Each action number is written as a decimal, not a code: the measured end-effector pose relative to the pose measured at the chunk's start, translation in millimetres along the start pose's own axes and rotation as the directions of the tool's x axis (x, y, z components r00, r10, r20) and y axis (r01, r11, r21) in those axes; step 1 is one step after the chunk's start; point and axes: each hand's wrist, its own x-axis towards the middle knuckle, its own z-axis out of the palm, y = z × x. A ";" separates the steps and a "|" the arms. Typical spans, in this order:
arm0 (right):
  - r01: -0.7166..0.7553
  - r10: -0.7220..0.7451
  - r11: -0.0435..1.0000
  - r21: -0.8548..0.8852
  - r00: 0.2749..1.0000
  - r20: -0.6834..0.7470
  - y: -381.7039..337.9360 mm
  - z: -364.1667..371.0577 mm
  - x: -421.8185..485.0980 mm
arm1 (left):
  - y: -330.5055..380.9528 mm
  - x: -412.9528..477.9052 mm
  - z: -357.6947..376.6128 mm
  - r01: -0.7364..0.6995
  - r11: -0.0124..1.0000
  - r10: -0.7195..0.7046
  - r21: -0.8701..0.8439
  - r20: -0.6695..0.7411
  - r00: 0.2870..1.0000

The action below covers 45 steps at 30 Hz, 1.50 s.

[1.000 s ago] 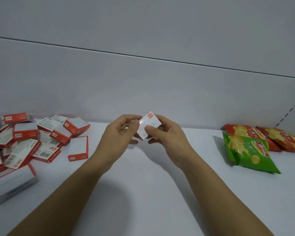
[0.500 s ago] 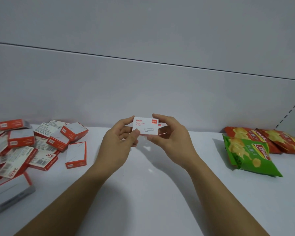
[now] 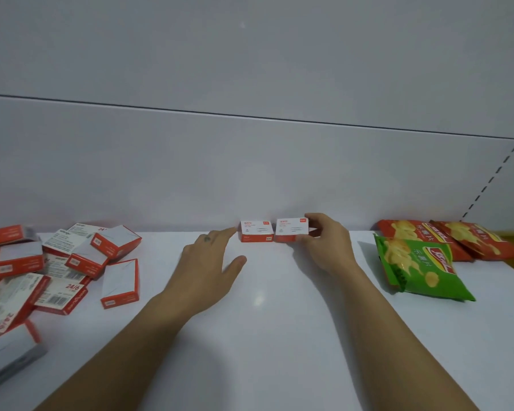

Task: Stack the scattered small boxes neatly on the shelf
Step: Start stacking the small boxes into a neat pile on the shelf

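head view, right box (image 3: 291, 229): at the back of the shelf (image 3: 264, 336), close to the rear wall, pinched by the right hand (image 3: 324, 244), thumb on the front face, fingers (image 3: 316, 218) curled over the top and far end
head view, left box (image 3: 255, 231): already standing on the shelf just beside the right box; gap or contact between them too fine to tell
head view, left hand (image 3: 208, 262): fingers straight and spread, holding nothing, index tip at the left box's left end, looks to be touching
head view, scattered pile (image 3: 72, 262): many red-and-white boxes jumbled at far left, well apart from the pair
head view, chip bags (image 3: 416, 268): green and red, lying at right, not in the way
step, judged: seating the right box flush against the left one
do it well: brace the left box with the index finger, slide the right box in until the faces line up, square both to the wall, let go only once it sits flat
risk: a hard push would skew the left box
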 end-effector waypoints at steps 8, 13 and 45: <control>-0.038 0.034 0.989 -0.143 0.999 -0.030 6.5 10.6 5.1 | 2.3 12.0 11.3 0.053 0.988 -0.069 0.142 0.112 0.991; -0.069 0.050 0.987 -0.145 0.990 -0.133 7.4 16.7 4.4 | 4.1 17.1 22.8 0.004 0.997 -0.018 0.080 0.172 0.985; 0.612 -0.518 0.738 -0.286 0.784 0.342 -122.0 58.5 -70.3 | -26.4 -59.4 -120.8 0.052 0.961 -0.026 0.272 -0.098 0.995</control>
